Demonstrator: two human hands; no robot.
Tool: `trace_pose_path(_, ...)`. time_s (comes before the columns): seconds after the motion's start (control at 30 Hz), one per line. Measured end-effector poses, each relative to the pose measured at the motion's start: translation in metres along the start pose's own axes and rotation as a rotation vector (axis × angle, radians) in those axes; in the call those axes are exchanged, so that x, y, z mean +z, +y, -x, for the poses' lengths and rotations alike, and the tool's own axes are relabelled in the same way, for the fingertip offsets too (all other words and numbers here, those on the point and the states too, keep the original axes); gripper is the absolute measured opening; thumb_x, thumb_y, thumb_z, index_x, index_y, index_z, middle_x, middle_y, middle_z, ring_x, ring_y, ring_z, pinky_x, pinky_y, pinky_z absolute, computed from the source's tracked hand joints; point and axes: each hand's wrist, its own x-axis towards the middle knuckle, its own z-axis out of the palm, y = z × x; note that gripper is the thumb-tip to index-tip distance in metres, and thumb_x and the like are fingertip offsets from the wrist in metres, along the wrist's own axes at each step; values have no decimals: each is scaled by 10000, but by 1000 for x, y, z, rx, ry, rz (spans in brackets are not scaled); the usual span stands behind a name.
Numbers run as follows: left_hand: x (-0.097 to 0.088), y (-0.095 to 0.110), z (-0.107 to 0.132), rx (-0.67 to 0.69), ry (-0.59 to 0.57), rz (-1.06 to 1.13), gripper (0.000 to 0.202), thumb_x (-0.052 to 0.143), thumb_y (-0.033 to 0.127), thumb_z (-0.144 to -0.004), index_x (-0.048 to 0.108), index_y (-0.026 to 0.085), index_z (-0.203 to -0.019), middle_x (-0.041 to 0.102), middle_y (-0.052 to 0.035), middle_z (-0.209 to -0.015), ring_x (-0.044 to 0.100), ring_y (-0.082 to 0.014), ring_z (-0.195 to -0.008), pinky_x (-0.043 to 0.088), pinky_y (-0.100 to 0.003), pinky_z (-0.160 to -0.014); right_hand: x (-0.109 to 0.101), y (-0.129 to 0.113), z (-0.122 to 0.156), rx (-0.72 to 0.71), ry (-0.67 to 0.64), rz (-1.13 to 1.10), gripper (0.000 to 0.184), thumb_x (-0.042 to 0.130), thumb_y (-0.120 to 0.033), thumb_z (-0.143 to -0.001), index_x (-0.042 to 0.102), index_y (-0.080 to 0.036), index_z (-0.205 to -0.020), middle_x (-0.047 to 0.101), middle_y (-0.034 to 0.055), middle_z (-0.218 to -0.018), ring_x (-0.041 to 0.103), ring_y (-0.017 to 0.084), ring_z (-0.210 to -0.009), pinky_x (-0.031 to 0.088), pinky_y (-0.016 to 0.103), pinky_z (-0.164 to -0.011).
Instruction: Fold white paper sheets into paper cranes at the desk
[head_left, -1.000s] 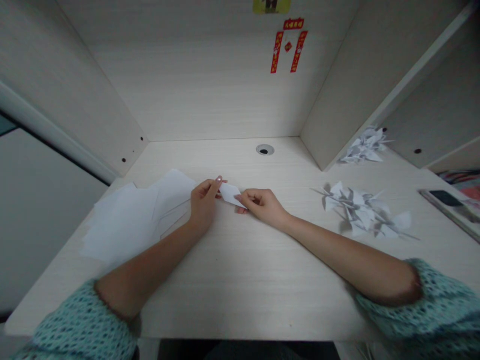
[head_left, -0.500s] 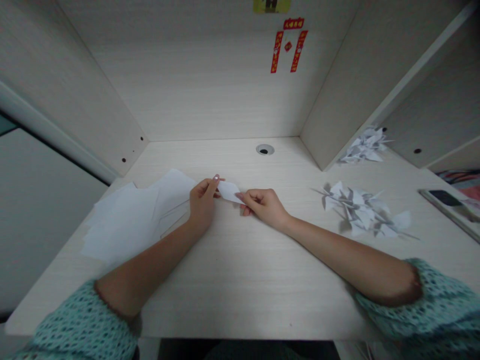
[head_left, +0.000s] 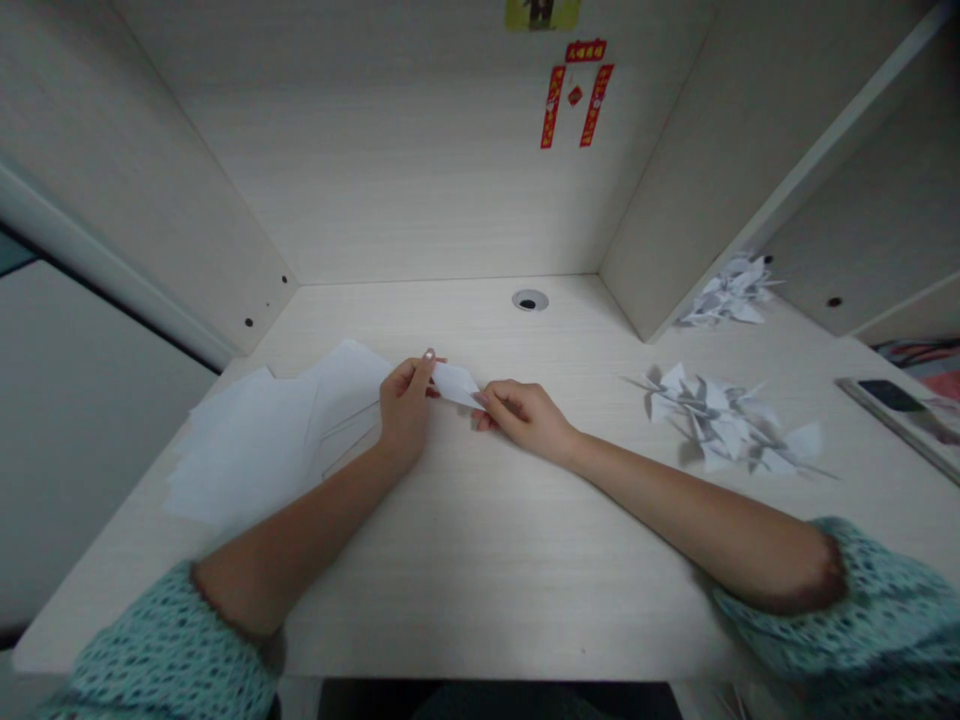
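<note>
A small piece of white folded paper (head_left: 454, 383) is held just above or against the desk (head_left: 450, 580), which of the two I cannot tell, tapering to a point at its right end. The left hand (head_left: 405, 410), at nine o'clock from it, pinches one end narrowly, thumb uppermost; the right hand (head_left: 529, 415), between three and four o'clock, nips the pointed end between thumb and curled fingers. Compared with a second ago, the paper and the left hand sit slightly further toward nine o'clock, and the right thumb, which lay over the paper's face, is now at its very tip, leaving more of the point in sight. Loose white sheets (head_left: 247, 440) overlap between eight and nine o'clock, near the left forearm. White paper cranes (head_left: 726, 425) cluster at three o'clock, well apart from the right hand, and a second crane pile (head_left: 735, 293) sits between two and three, partly behind the upright panel (head_left: 667, 190); both piles lie as before. A round cable grommet (head_left: 531, 300) shows between one and two.
</note>
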Motion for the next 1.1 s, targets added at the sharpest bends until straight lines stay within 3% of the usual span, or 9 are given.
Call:
trace_pose_path(0.27,1,0,-3,-24,83,59,335,589,483,-800,608,172,-677,513,28,-597,479,-103,-567,383,-218,-534,-2,0,5,25,2,-13,497,379,-453,-946,606,-187,-593,621,3,-548,574,111,-555,441,233,-624)
trace_pose_path(0.4,1,0,-3,4,79,0,341,580,490,-804,605,172,-684,523,29,-605,484,-107,-578,383,-223,-553,0,9,2,131,169,-192,502,370,-498,-937,614,-180,-635,619,13,-586,570,124,-573,447,247,-617)
trace_pose_path(0.5,1,4,0,47,18,-77,354,567,484,-818,594,171,-655,562,18,-627,513,-113,-603,388,-229,-581,0,11,-2,111,255,-237,429,411,-497,-922,628,-178,-735,641,23,-697,591,141,-694,448,259,-694)
trace_pose_path(0.6,3,9,5,114,-87,-132,370,584,448,-821,566,167,-581,617,-7,-660,576,-134,-706,403,-230,-637,0,10,-4,69,184,-147,318,528,-489,-866,640,-192,-839,642,12,-764,574,145,-724,424,260,-674)
trace_pose_path(0.73,4,13,11,151,-187,-159,321,616,431,-803,628,170,-616,674,-26,-726,606,-149,-723,424,-240,-638,1,9,-3,-16,116,-17,275,667,-454,-771,640,-192,-693,617,24,-721,548,156,-707,411,279,-654)
trace_pose_path(0.97,3,12,10,121,-112,-141,308,620,433,-800,679,177,-638,703,-33,-732,631,-161,-738,437,-257,-664,4,15,-4,42,142,-134,306,717,-432,-722,616,-189,-566,616,35,-758,550,150,-706,411,274,-609)
trace_pose_path(1.1,3,11,8,90,-65,-130,308,617,459,-792,713,185,-690,722,-45,-786,608,-150,-694,420,-249,-601,3,16,-4,49,94,-138,259,691,-426,-754,675,-204,-622,639,33,-772,564,148,-734,420,265,-620)
